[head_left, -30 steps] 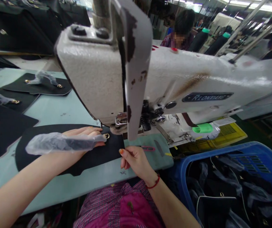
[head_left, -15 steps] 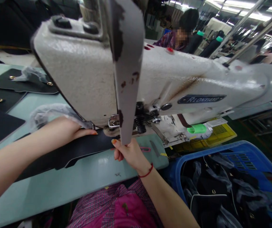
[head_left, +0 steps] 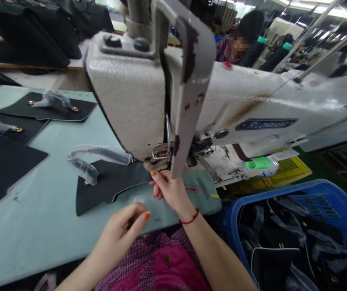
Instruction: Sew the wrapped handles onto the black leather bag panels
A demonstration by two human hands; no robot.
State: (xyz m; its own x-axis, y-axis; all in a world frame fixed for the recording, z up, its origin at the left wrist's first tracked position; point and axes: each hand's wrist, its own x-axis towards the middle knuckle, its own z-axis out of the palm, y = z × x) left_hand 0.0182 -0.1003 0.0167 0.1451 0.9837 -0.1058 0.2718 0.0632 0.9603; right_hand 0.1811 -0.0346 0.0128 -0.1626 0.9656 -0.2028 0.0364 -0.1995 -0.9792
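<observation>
A black leather panel (head_left: 112, 180) lies on the pale green table, its right end under the head of a white sewing machine (head_left: 127, 97). A plastic-wrapped handle (head_left: 100, 151) is fixed to it. My right hand (head_left: 173, 192) is closed at the panel's right edge, thumb on top, beside the presser foot area; the grey metal bar (head_left: 188, 101) in front hides part of the fingers. My left hand (head_left: 123, 230) hangs apart from the panel, over the table's front edge. Its fingers are loosely curled, a gap shows beside the thumb, and nothing is visible in it.
More black panels (head_left: 52, 107) with wrapped handles lie at the left. A blue basket (head_left: 232, 210) of black pieces stands at the right, with a yellow crate (head_left: 297, 171) behind it. Black bags (head_left: 24, 36) stand at the back left. A person (head_left: 226, 48) sits beyond the machine.
My left hand has let go of the panel and moved down and right, toward my lap. My right hand stays at the panel's edge. The view has shifted left.
</observation>
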